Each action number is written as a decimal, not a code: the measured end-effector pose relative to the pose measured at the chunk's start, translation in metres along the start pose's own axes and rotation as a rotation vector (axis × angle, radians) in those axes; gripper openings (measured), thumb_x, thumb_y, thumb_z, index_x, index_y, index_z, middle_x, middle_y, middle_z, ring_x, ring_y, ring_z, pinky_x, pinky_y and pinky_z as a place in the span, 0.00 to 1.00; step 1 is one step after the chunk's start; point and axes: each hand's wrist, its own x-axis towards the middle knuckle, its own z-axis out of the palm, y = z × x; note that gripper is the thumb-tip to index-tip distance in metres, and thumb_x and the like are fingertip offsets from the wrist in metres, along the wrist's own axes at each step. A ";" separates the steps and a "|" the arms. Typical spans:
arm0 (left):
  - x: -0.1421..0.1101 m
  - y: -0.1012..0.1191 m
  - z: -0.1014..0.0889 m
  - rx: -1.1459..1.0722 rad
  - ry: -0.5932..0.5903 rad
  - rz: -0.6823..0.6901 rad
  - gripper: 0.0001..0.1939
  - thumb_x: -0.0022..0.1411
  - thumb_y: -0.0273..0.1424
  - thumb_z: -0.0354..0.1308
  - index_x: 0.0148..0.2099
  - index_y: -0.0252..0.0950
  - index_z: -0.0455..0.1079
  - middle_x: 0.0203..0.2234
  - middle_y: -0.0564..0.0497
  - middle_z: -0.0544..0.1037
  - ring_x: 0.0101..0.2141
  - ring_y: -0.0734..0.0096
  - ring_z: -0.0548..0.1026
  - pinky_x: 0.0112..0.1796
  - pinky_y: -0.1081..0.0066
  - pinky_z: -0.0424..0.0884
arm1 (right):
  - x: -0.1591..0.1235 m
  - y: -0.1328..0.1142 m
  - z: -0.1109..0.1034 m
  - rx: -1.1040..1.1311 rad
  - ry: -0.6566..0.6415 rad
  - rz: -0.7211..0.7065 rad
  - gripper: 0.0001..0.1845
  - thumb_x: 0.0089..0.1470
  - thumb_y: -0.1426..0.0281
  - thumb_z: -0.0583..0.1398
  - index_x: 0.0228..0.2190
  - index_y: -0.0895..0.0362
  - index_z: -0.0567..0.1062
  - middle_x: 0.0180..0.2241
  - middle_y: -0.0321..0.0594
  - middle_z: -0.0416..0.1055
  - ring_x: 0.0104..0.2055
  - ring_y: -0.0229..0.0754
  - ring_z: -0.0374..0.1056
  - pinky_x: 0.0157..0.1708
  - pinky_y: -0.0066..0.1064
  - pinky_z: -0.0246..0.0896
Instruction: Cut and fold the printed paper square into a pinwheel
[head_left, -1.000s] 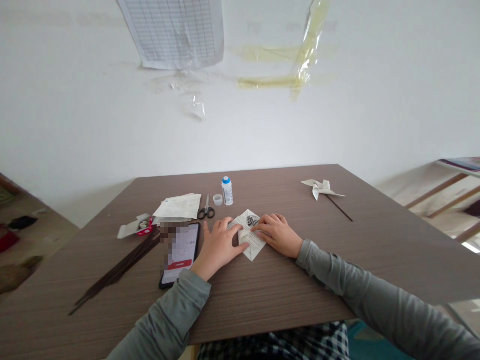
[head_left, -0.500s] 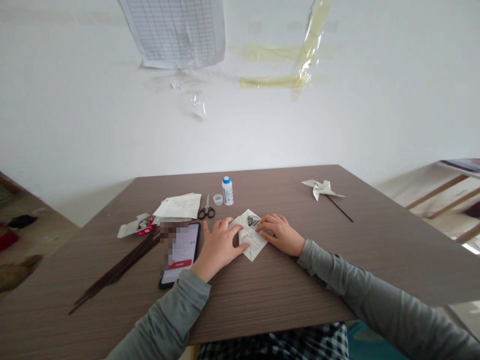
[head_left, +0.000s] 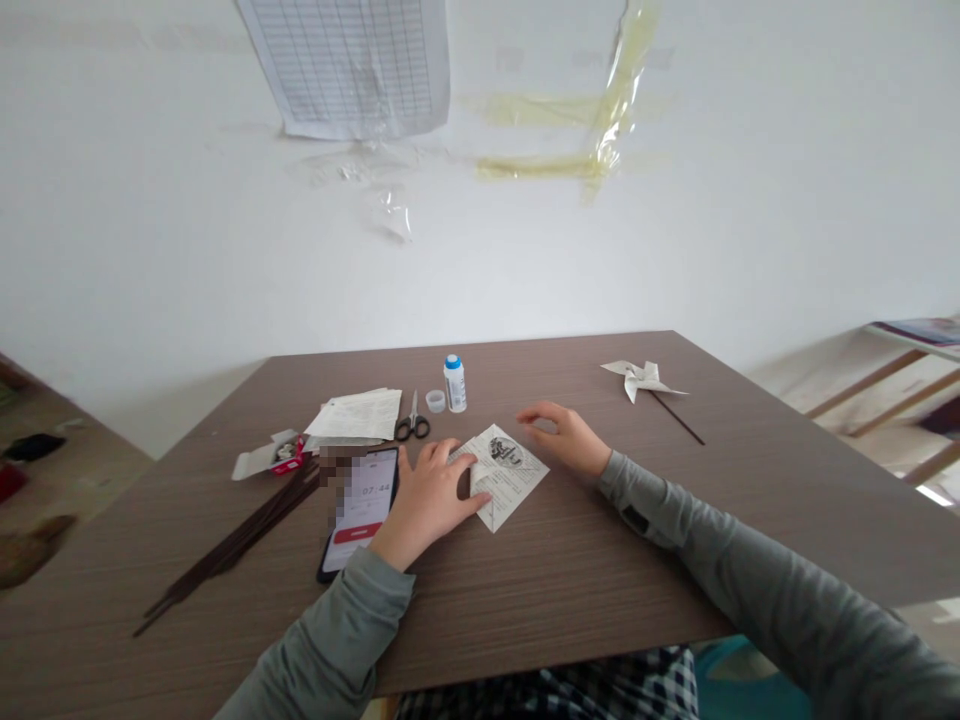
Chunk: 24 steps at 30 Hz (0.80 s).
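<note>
On brown table we see printed paper lying like a diamond, its left side beneath our nearer, widely spread left hand, while our right hand, loosely curved and empty, is just beside its far right edge.

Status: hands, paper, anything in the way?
Left hand resting on the paper. Right hand beside it, holding nothing. Paper cornerwise on the table, print showing. Phone close by left hand.
</note>
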 end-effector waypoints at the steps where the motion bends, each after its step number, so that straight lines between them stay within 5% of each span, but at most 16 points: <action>1: -0.001 0.000 0.000 0.002 -0.003 0.000 0.27 0.75 0.45 0.71 0.72 0.48 0.82 0.79 0.38 0.74 0.79 0.28 0.67 0.78 0.15 0.49 | 0.011 0.001 -0.001 -0.002 -0.007 0.025 0.13 0.67 0.72 0.71 0.51 0.51 0.90 0.51 0.46 0.90 0.55 0.53 0.85 0.65 0.49 0.78; 6: -0.002 -0.002 -0.003 0.019 -0.031 -0.015 0.28 0.76 0.45 0.71 0.74 0.48 0.81 0.80 0.37 0.73 0.80 0.29 0.65 0.78 0.15 0.48 | 0.076 0.005 0.010 0.131 -0.035 0.165 0.30 0.57 0.75 0.78 0.60 0.51 0.87 0.64 0.51 0.86 0.63 0.55 0.84 0.73 0.60 0.73; 11: -0.004 -0.007 -0.005 0.019 -0.037 -0.021 0.29 0.76 0.45 0.70 0.75 0.47 0.80 0.80 0.37 0.73 0.80 0.28 0.65 0.77 0.15 0.49 | 0.123 0.004 0.045 0.221 -0.039 0.187 0.42 0.50 0.76 0.82 0.65 0.54 0.84 0.72 0.60 0.79 0.69 0.62 0.82 0.74 0.62 0.73; 17: -0.005 -0.013 -0.003 0.018 -0.028 -0.020 0.29 0.75 0.45 0.70 0.74 0.50 0.80 0.78 0.39 0.75 0.79 0.28 0.66 0.78 0.15 0.50 | 0.143 0.006 0.085 0.321 0.007 0.204 0.38 0.49 0.78 0.82 0.61 0.56 0.85 0.59 0.52 0.88 0.63 0.57 0.86 0.69 0.54 0.79; 24: -0.005 -0.014 -0.004 0.022 -0.021 -0.018 0.29 0.74 0.45 0.71 0.73 0.50 0.81 0.77 0.39 0.76 0.79 0.27 0.67 0.78 0.17 0.52 | 0.151 0.008 0.099 0.304 0.089 0.248 0.29 0.49 0.75 0.81 0.53 0.55 0.87 0.47 0.43 0.89 0.50 0.49 0.85 0.61 0.47 0.82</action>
